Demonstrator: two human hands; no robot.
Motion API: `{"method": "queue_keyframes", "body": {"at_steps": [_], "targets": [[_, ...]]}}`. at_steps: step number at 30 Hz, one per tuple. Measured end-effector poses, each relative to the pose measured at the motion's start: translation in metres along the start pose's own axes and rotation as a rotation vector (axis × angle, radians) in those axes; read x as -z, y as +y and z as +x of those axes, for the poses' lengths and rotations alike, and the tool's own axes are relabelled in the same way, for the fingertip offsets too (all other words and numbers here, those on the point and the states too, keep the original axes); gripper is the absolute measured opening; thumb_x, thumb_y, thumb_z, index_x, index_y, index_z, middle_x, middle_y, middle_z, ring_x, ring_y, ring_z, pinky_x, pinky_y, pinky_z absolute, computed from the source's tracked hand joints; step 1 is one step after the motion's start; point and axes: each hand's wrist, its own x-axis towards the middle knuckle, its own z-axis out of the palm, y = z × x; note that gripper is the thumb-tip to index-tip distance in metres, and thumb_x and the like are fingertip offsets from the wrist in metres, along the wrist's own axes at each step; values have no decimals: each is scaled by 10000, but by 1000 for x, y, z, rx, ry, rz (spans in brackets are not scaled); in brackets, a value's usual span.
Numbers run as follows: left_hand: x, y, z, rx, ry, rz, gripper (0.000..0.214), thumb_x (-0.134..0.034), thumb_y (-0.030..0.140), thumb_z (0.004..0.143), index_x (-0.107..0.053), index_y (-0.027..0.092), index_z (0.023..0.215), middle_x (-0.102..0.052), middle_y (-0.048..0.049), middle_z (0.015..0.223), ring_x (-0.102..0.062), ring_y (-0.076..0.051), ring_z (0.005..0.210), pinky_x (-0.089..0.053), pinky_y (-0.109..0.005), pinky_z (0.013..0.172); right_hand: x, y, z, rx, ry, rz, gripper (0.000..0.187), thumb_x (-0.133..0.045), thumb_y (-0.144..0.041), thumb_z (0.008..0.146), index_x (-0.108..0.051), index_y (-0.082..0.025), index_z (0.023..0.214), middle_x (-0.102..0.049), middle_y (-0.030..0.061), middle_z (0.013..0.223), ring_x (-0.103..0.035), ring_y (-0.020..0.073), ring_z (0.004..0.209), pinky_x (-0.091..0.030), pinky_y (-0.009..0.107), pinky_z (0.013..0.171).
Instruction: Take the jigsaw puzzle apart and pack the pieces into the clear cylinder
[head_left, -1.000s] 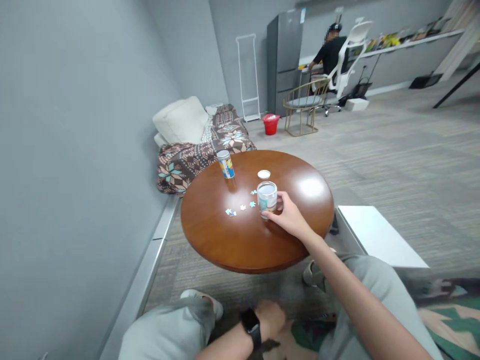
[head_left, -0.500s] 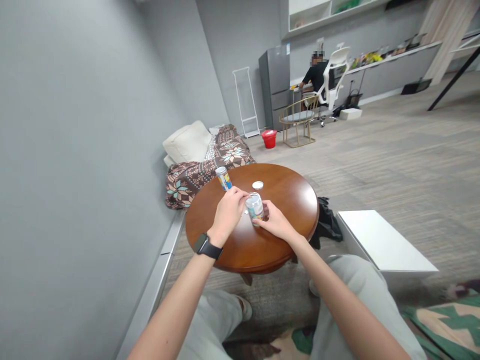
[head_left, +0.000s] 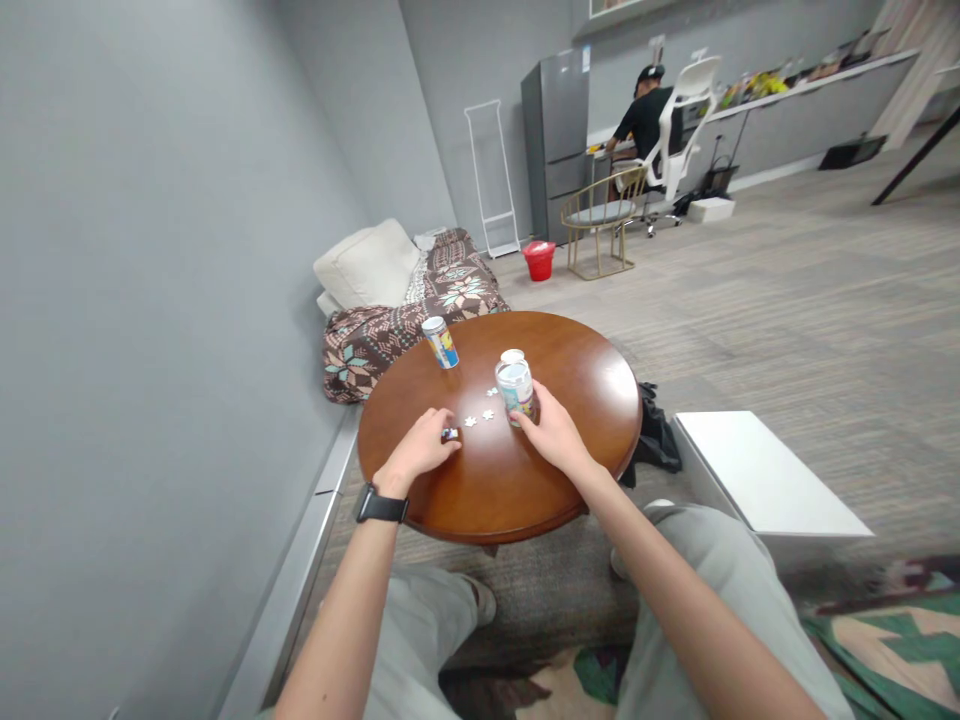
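Wrapped around the side of a clear-topped can with a printed label point(head_left: 516, 393), my right hand point(head_left: 553, 430) keeps it upright on the round wooden table point(head_left: 517, 490). My left hand point(head_left: 421, 446), with a black watch on its wrist, is low over the table's left part. Its thumb and fingers are closed about a small dark and white puzzle piece point(head_left: 450, 435). Several small white puzzle pieces point(head_left: 471, 421) lie between my hands. A white round lid point(head_left: 512, 356) lies just behind the can, partly hidden. Farther left stands a second, blue and yellow can point(head_left: 441, 343).
A couch with a patterned cover point(head_left: 420, 300) adjoins the table's far left side. To the right are a black bag point(head_left: 655, 435) and a white box point(head_left: 765, 475). Farther back are a red bucket point(head_left: 538, 262), a gold chair point(head_left: 601, 225) and a seated person point(head_left: 646, 125).
My left hand has moved from the can's rim down to the left, with a puzzle piece at its fingers. My right hand still holds the can. More white pieces show on the table.
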Motion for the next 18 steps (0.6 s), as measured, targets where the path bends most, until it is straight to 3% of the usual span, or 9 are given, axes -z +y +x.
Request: {"method": "queue_keyframes", "body": {"at_steps": [2, 4, 7, 8, 10, 12, 14, 16, 18], "targets": [[-12, -7, 1, -12, 32, -23, 151, -665, 158, 800, -656, 174, 950, -627, -81, 998, -631, -222, 965, -496, -348, 934, 3, -1, 0, 9, 45, -20, 633, -563, -294, 860, -367, -199, 1454, -498, 157, 1430, -473, 300, 1333, -370, 491, 1120], [-22, -7, 8, -3, 105, -71, 100, -577, 117, 855, -647, 171, 904, -624, -77, 958, -635, -201, 939, -497, -337, 923, 6, -6, -3, 64, 168, -61, 674, -563, -299, 857, -329, -181, 1478, -451, 178, 1448, -436, 307, 1359, -372, 497, 1120], [-30, -2, 21, -68, 163, -115, 98, -562, 100, 860, -620, 179, 867, -622, -63, 939, -619, -194, 925, -498, -335, 896, 8, -21, -10, 273, 313, -136, 491, -511, -247, 876, -470, -183, 1360, -536, 165, 1297, -507, 295, 1261, -417, 508, 1076], [-31, -1, 24, -104, 176, -131, 83, -573, 115, 860, -610, 181, 894, -620, -55, 941, -615, -189, 921, -496, -330, 897, 5, -26, -12, 355, 278, -157, 412, -474, -209, 883, -529, -187, 1291, -576, 152, 1215, -543, 285, 1204, -437, 503, 1056], [-31, -1, 26, -145, 249, -116, 97, -578, 161, 868, -592, 184, 961, -615, -58, 997, -604, -193, 956, -489, -333, 909, -6, -37, -16, 452, 61, -203, 398, -419, -116, 870, -578, -179, 1230, -604, 150, 1175, -568, 270, 1169, -451, 477, 1054], [-30, -2, 23, -83, 380, -49, 152, -543, 150, 869, -577, 183, 1014, -609, -80, 1061, -588, -217, 1018, -470, -354, 933, -26, -44, -16, 395, -92, -302, 514, -394, -46, 829, -529, -122, 1319, -538, 200, 1341, -474, 298, 1316, -385, 488, 1125], [-29, -4, 18, 69, 490, 17, 226, -500, 83, 835, -572, 181, 1025, -614, -99, 1076, -577, -242, 1050, -454, -372, 935, -49, -47, -10, 233, -168, -422, 637, -458, -23, 761, -437, -14, 1398, -397, 275, 1487, -293, 374, 1449, -291, 536, 1173], [-30, -6, 13, 193, 490, 39, 257, -493, 42, 783, -581, 188, 975, -629, -99, 1037, -583, -254, 1028, -453, -374, 910, -69, -48, 1, 45, -240, -495, 712, -523, -41, 740, -380, 32, 1434, -302, 308, 1542, -193, 432, 1478, -240, 579, 1177], [-31, -7, 11, 224, 428, 43, 213, -507, 48, 759, -590, 194, 891, -641, -94, 988, -587, -258, 1000, -458, -372, 890, -84, -46, 14, -54, -305, -536, 707, -538, -72, 771, -362, 53, 1444, -240, 320, 1564, -166, 440, 1483, -229, 577, 1180]]}}
